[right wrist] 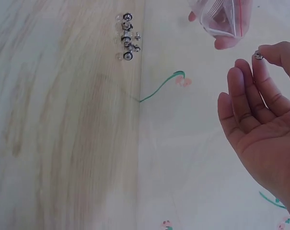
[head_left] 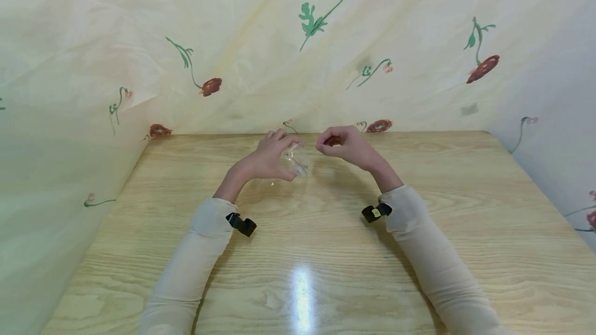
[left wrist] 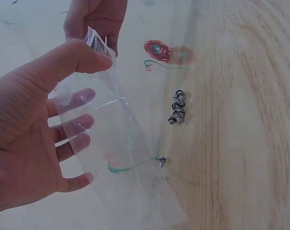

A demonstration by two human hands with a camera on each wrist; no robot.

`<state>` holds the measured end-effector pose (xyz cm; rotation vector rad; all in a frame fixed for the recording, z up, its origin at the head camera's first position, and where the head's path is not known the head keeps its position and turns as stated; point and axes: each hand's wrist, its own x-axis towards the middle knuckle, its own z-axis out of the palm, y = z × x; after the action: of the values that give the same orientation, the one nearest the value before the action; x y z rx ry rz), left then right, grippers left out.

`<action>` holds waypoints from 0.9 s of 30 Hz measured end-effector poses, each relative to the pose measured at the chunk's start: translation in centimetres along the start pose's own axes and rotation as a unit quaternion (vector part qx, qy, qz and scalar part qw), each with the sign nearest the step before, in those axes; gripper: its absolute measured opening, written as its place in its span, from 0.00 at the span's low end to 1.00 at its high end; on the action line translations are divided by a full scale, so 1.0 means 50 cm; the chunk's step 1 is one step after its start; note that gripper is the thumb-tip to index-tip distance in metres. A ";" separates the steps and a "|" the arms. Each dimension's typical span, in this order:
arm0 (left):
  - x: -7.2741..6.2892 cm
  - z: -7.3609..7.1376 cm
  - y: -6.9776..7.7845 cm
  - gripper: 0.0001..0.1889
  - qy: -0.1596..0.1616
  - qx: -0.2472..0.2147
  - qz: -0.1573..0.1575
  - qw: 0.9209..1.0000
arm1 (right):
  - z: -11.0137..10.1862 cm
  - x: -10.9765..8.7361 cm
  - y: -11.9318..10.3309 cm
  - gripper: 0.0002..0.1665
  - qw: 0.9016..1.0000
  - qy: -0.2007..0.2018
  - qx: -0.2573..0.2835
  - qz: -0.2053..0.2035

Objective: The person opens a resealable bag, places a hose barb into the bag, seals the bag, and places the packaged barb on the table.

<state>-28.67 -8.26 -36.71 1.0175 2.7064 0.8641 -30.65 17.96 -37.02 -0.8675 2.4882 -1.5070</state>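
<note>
Right wrist: metal part (right wrist: 258, 55) in fingertip grip (right wrist: 269, 125)

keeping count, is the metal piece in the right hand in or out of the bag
Out: the right hand pinches the metal piece between thumb and finger, with clear space between it and the bag.

From the head view, around the bag (head_left: 297, 160), we record the left hand (head_left: 266, 158) at nine o'clock, the right hand (head_left: 351, 148) at three, the cloth (head_left: 261, 25) behind the table (head_left: 261, 273) at twelve.
</note>
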 end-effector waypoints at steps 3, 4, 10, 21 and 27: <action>-0.001 0.001 0.000 0.40 0.000 -0.001 0.000 1.000 | 0.005 -0.001 -0.008 0.10 1.000 0.008 0.003 -0.005; -0.001 0.001 -0.001 0.39 0.000 -0.001 0.000 1.000 | 0.008 -0.002 -0.011 0.10 1.000 0.010 0.003 -0.006; 0.004 0.004 -0.006 0.38 0.004 0.000 0.004 1.000 | 0.019 -0.002 -0.025 0.07 0.999 0.024 -0.004 -0.022; 0.012 0.010 -0.005 0.32 0.030 -0.018 0.034 0.999 | 0.033 -0.003 -0.047 0.04 0.997 0.037 -0.033 -0.066; 0.014 0.014 -0.008 0.30 0.033 -0.033 0.039 0.998 | 0.046 -0.003 -0.047 0.03 0.992 0.046 -0.067 -0.092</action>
<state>-29.21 -7.73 -37.43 1.1050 2.6884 1.0104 -28.68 15.41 -36.23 -1.1007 2.6661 -1.4776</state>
